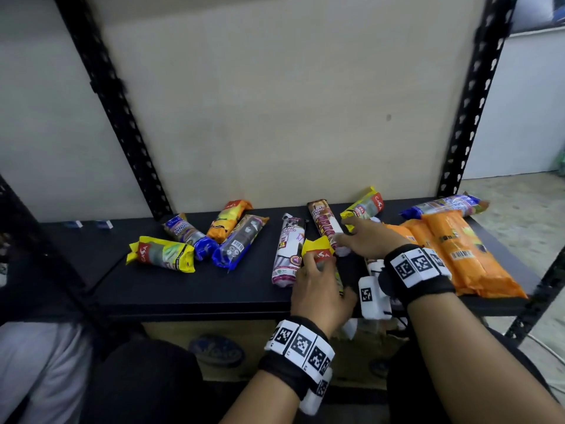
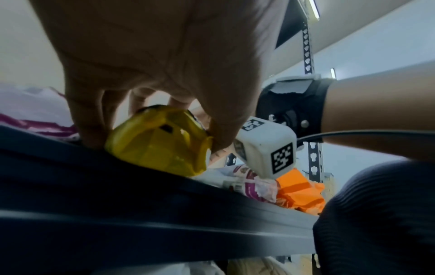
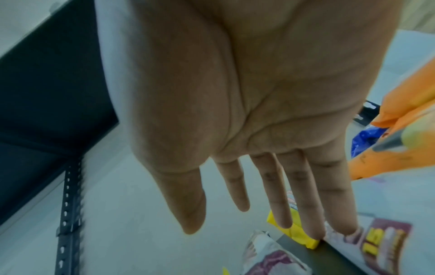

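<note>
The left hand (image 1: 318, 289) curls its fingers and thumb round a roll-shaped packet in crinkly yellow plastic (image 1: 316, 249). The packet lies on the black metal shelf (image 1: 183, 286), near the front edge and about the middle. Its far end is a crumpled yellow flap, below it sits a red label with white lettering, and the grey roll inside shows where the hand leaves it bare. From the left wrist view its near end (image 2: 160, 141) is a puckered, see-through yellow seal touching the shelf. Just left of it lies a white-and-purple plastic packet (image 1: 286, 252). The right hand (image 1: 370, 240) is flat, fingers straight and slightly spread, fingertips at the near end of a brown-and-white packet (image 1: 324, 221). Orange plastic packets (image 1: 458, 249) lie to the right.
</note>
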